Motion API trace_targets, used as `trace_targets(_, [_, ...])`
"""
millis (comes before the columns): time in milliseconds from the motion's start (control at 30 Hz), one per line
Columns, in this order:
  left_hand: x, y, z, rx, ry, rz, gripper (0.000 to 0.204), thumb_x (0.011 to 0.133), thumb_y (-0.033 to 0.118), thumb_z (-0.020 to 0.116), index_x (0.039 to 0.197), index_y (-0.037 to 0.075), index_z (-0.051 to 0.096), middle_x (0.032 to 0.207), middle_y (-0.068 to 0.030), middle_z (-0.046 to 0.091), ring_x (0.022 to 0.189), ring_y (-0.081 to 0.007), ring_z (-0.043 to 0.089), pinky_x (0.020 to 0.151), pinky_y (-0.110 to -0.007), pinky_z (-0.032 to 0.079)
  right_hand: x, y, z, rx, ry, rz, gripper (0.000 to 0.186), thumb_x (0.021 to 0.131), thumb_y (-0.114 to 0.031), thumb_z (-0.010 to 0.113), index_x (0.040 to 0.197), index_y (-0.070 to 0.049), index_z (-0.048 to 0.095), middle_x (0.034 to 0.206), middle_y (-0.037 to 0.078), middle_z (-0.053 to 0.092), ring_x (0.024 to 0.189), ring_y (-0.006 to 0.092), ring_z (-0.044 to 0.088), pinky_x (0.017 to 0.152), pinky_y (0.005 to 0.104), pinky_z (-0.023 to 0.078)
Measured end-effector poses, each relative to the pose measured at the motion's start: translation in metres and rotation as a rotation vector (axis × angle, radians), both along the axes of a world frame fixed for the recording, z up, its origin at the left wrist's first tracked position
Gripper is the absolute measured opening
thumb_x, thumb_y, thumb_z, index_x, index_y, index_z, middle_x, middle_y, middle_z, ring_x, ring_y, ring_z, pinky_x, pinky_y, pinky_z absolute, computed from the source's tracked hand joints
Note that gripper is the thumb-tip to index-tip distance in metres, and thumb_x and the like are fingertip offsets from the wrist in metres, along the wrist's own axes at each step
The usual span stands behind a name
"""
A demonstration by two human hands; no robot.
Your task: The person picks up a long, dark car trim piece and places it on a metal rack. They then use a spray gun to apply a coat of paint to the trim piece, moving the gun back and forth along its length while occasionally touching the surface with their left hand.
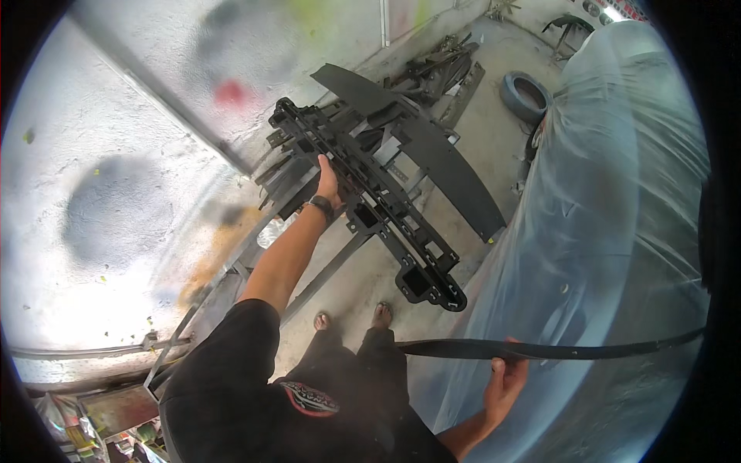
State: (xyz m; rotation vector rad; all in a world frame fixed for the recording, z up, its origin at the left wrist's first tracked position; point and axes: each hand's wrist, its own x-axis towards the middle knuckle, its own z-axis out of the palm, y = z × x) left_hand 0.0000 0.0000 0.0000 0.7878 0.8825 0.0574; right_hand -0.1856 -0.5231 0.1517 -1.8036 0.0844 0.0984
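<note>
Paint-blotched wall (131, 100) borders the floor (347, 301); plastic sheeting (602, 201) blocks the floor's right edge. Over a metal stand (326, 273), the half-curled left hand (329, 187) holds a black frame (369, 214); the right hand (505, 383) pinches a black strip (567, 353). A tire (512, 102) rests near the sheeting.

bright glare washes out the lower left wall (58, 297), while fisheye edges curve into black corners.

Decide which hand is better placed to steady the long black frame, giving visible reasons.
Probably the left hand: it touches the frame near its middle. The right hand is farther off and occupied, gripping the black strip.
</note>
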Motion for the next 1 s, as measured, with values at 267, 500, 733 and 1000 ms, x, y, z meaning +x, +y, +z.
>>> trace_targets(267, [-0.053, 0.002, -0.021, 0.092, -0.034, -0.003, 0.116, 0.079, 0.097, 0.031, 0.148, 0.004, 0.043, 0.128, -0.0230, 0.061, 0.114, -0.0329, 0.059, 0.083, -0.045, 0.050, 0.020, 0.044, -0.001, 0.175, 0.041, 0.141, 0.041, 0.090, -0.002, 0.069, 0.129, 0.001, 0.056, 0.102, 0.002, 0.061, 0.091, 0.0083, 0.057, 0.081, 0.0226, 0.046])
trace_targets(500, [-0.166, -0.059, 0.005, 0.409, 0.054, 0.103, 0.110, 0.088, 0.089, 0.033, 0.152, 0.000, 0.037, 0.137, -0.0188, 0.052, 0.121, -0.0318, 0.054, 0.096, -0.043, 0.046, 0.038, 0.104, -0.019, 0.208, -0.004, 0.486, 0.043, 0.090, 0.007, 0.069, 0.129, -0.001, 0.054, 0.110, 0.005, 0.061, 0.096, 0.0127, 0.062, 0.085, 0.0266, 0.053])
trace_targets(733, [-0.309, -0.103, 0.078, 0.724, -0.234, -0.375, 0.083, 0.100, 0.069, 0.037, 0.135, -0.004, 0.055, 0.132, -0.0146, 0.061, 0.122, -0.0254, 0.057, 0.104, -0.041, 0.044, 0.037, 0.213, 0.019, 0.315, -0.027, 0.791, 0.045, 0.091, 0.001, 0.072, 0.131, 0.003, 0.052, 0.114, 0.012, 0.066, 0.105, 0.0194, 0.067, 0.092, 0.0324, 0.055])
trace_targets(1000, [-0.468, -0.063, 0.127, 0.989, 0.075, 0.082, 0.079, 0.094, 0.075, 0.049, 0.122, 0.002, 0.063, 0.116, -0.0068, 0.065, 0.106, -0.0107, 0.058, 0.090, -0.030, 0.046, -0.021, 0.369, 0.110, 0.494, -0.273, 1.066, 0.051, 0.098, -0.032, 0.067, 0.112, 0.012, 0.045, 0.082, 0.032, 0.062, 0.077, 0.0520, 0.063, 0.064, 0.0526, 0.049])
